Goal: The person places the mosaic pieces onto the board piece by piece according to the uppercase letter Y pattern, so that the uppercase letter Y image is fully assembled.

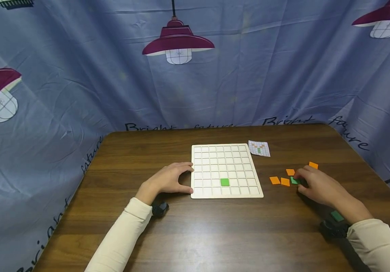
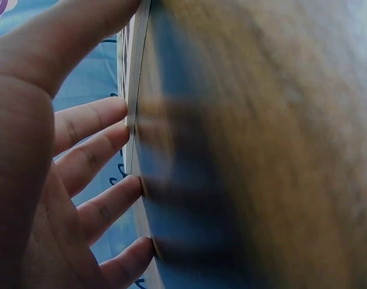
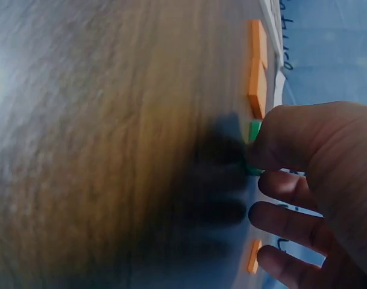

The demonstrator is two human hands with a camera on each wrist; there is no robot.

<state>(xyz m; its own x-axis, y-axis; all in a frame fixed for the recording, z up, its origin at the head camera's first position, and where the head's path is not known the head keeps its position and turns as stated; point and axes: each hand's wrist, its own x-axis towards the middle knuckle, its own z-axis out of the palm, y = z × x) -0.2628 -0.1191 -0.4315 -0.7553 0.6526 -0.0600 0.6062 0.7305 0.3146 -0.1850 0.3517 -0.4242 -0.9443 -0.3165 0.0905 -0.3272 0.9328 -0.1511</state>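
Here the right hand (image 1: 317, 185) pinches a flat-lying green tile (image 1: 295, 181).

My dark wooden table (image 1: 215, 234) carries the white grid board (image 1: 246, 181), a pattern card (image 1: 259, 148) beside its far corner, and orange tiles (image 1: 280, 181) scattered right.

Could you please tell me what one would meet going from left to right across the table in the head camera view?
Left hand resting at the board's edge → white grid board with one green tile on it → pattern card → orange tiles → right hand pinching a green tile.
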